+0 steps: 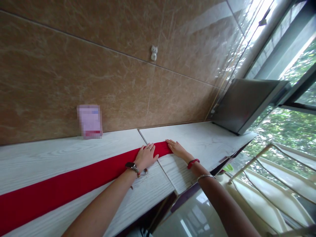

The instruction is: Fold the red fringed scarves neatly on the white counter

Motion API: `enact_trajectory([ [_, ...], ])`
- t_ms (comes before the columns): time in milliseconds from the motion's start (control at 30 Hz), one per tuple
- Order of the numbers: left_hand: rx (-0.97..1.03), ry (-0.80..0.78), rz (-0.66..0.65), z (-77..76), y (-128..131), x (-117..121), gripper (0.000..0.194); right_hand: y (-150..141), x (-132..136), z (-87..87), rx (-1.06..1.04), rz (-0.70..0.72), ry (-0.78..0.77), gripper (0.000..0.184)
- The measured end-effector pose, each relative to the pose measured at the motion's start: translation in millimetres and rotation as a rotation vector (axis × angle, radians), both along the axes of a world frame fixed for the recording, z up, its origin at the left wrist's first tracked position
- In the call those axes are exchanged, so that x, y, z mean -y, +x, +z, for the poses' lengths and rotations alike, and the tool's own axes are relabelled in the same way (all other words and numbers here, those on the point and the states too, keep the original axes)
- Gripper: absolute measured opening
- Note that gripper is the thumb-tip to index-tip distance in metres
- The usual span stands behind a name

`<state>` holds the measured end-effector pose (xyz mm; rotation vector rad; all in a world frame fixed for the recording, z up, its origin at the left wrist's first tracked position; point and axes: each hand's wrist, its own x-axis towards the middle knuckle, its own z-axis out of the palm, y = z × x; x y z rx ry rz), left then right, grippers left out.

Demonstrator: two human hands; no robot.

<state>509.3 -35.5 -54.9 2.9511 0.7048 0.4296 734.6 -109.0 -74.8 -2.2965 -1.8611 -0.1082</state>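
A long red strip of cloth lies stretched across the white wood-grain tabletop, from the lower left to its end near the middle of the view. My left hand rests flat on the cloth, fingers extended, just left of the seam between two tables. At the cloth's right end my right hand lies with its fingers stretched out, the fingertips at the far corner. Both palms face down, and neither hand grasps anything. A watch and a beaded bracelet are on my left wrist; a red bracelet is on the right one.
A blurred pink package leans against the brown tiled wall. A dark grey box-like appliance stands at the table's far right end beside the window. A cream-coloured rack stands at right. A small white cat figure is on the wall.
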Motion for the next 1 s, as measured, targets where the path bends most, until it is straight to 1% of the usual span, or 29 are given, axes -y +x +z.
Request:
enact_trajectory([
  [67, 0.017, 0.005, 0.004, 0.1, 0, 1, 0.050, 10, 10, 4.7, 0.008, -0.101, -0.015, 0.042],
  [133, 0.042, 0.018, 0.008, 0.5, 0, 4, 0.048, 11, 15, 10.2, 0.008, -0.166, 0.041, 0.041],
  [167, 0.055, 0.026, 0.012, 1.1, 0, 6, 0.047, 7, 15, 12.7, 0.000, -0.170, 0.088, 0.041],
  [200, 0.070, 0.035, 0.016, 2.0, -1, 8, 0.047, 0, 14, 14.8, -0.013, -0.153, 0.137, 0.041],
  [267, 0.096, 0.052, 0.025, 5.2, -3, 11, 0.046, -20, 9, 17.7, -0.033, -0.066, 0.202, 0.041],
  [367, 0.113, 0.050, 0.083, 14.2, -19, 13, 0.045, -60, -4, 19.0, -0.038, 0.107, 0.217, 0.042],
  [400, 0.113, 0.046, 0.112, 18.0, -30, 12, 0.044, -75, -9, 19.1, -0.048, 0.154, 0.218, 0.042],
  [467, 0.110, 0.053, 0.170, 24.9, -59, 7, 0.043, -104, -20, 19.8, -0.080, 0.229, 0.229, 0.042],
  [567, 0.093, 0.083, 0.240, 28.8, -121, -9, 0.043, -150, -42, 22.2, -0.134, 0.318, 0.248, 0.042],
  [667, 0.051, 0.076, 0.299, 22.6, -188, -28, 0.043, -199, -63, 23.3, -0.158, 0.428, 0.221, 0.043],
  [767, -0.006, 0.048, 0.310, 13.6, -242, -43, 0.043, -241, -76, 19.6, -0.157, 0.515, 0.184, 0.044],
  [867, -0.030, -0.023, 0.280, 9.4, -274, -49, 0.045, -262, -79, 12.4, -0.161, 0.548, 0.165, 0.040],
  [933, -0.018, -0.065, 0.259, 9.7, -284, -48, 0.046, -266, -79, 8.4, -0.175, 0.563, 0.165, 0.036],
  [1000, -0.003, -0.080, 0.242, 11.2, -286, -47, 0.045, -265, -79, 7.0, -0.183, 0.576, 0.175, 0.034],
])
